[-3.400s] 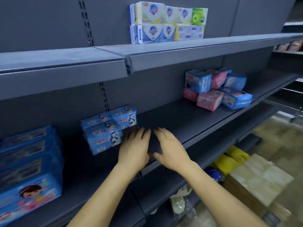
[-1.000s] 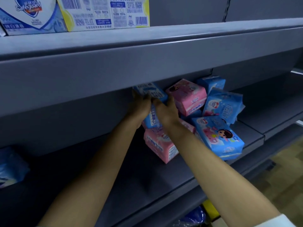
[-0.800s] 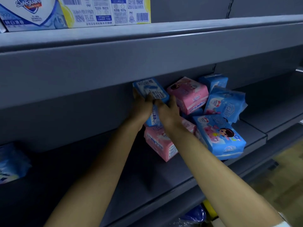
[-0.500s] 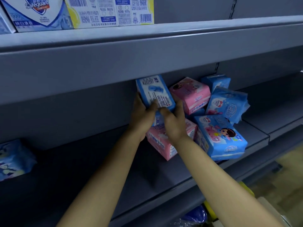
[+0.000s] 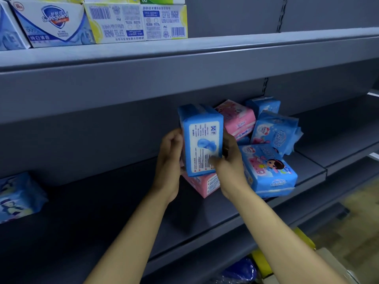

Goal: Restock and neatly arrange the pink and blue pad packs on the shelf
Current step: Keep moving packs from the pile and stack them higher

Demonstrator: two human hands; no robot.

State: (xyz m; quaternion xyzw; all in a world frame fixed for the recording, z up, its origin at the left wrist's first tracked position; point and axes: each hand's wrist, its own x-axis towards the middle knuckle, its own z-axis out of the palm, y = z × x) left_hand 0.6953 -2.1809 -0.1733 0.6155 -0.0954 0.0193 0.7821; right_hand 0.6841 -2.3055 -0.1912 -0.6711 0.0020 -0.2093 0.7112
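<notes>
Our fingers [image 5: 215, 160] curl round a blue pack [image 5: 202, 140]. The left hand [image 5: 170, 158] grips its left side and the right hand [image 5: 229, 162] its right, thumb across the printed face. We hold it upright, clear of the shelf [image 5: 123, 212], above a pink pack [image 5: 202, 185] that lies on the board.

Just right of it the heap [image 5: 268, 171] of pink and blue packs crowds in, one reaching the shelf's front edge. To the left the board runs open as far as a far pack [image 5: 18, 197]. The front lip of the upper shelf [image 5: 184, 64] hangs not far above the held pack, with soap boxes [image 5: 57, 23] standing on it.

Most of our fingers are hidden behind the pack, and our hands cover much of the pink pack. The far pack is cut off at the frame's edge.

The blue pack has a bright blue wrapper. Its white label carries a blue pad drawing and rows of print too small to read.
</notes>
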